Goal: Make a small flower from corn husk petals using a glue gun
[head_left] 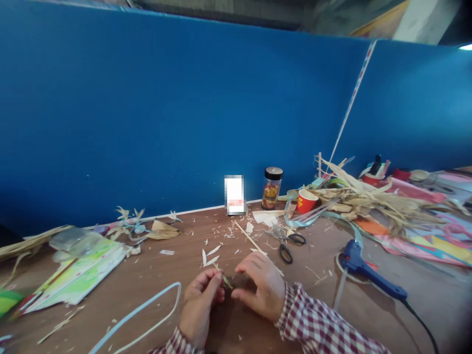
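A thin husk strip (223, 278) sits between the two hands, below and to the left of the scissors (286, 246), just above the counter (368, 314). Its long axis runs on a slant. The pale end points up and away from the person, leaning left of the scissors, and the greenish end points down and right. The left hand (201, 301) has its grip pinched shut on the strip's upper part, thumb against fingertips. The right hand (258, 287) curls directly below the scissors, with its thumb tip just beside the strip's lower end. Whether that grip is clamped on the strip cannot be told. A blue glue gun (363, 268) lies to the right of the scissors, and a red cup (306, 200) stands beyond them.
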A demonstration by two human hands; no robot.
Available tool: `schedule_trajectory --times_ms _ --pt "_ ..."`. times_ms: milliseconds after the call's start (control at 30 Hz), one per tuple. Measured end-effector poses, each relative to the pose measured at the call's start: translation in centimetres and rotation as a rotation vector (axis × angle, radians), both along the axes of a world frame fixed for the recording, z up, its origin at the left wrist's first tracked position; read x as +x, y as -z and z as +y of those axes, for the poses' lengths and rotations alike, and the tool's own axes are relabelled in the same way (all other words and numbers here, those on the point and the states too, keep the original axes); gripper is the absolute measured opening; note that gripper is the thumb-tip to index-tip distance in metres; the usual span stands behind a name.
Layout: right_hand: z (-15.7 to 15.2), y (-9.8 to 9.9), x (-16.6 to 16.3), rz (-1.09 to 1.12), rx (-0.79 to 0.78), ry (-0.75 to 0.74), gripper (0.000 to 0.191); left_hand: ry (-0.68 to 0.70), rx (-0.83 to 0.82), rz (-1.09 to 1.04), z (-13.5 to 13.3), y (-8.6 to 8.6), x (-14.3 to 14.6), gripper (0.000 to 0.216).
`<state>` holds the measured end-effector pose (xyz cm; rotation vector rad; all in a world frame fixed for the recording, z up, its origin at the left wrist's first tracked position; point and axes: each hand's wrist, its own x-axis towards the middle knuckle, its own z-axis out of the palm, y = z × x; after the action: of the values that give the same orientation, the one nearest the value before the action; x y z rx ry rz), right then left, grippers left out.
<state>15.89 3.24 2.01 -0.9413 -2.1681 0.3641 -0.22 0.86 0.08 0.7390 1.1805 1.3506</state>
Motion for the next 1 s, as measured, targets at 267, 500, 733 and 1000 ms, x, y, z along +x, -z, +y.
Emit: schedule_trajectory --times_ms 267,500,733,1000 --pt "-0.7 0.5 -0.8 0.037 -0.078 0.049 0.006 0.029 0.026 -0.048 -0.2 -0.2 0.3 0.019" --pt "-0.2 0.1 -0.2 0.171 -0.203 0.123 0.003 -0.172 0.088 0.104 -0.1 0.0 -0.4 0.026" --pt "-0.3 0.0 0.0 0.187 -0.171 0.106 0.006 -0.185 0.708 1.051 -1.4 -1.5 -0.6 0.035" --pt "-0.3 0.1 -0.1 0.150 -0.127 0.035 0.010 0.033 0.677 1.286 -1.0 -0.7 -0.7 0.023"
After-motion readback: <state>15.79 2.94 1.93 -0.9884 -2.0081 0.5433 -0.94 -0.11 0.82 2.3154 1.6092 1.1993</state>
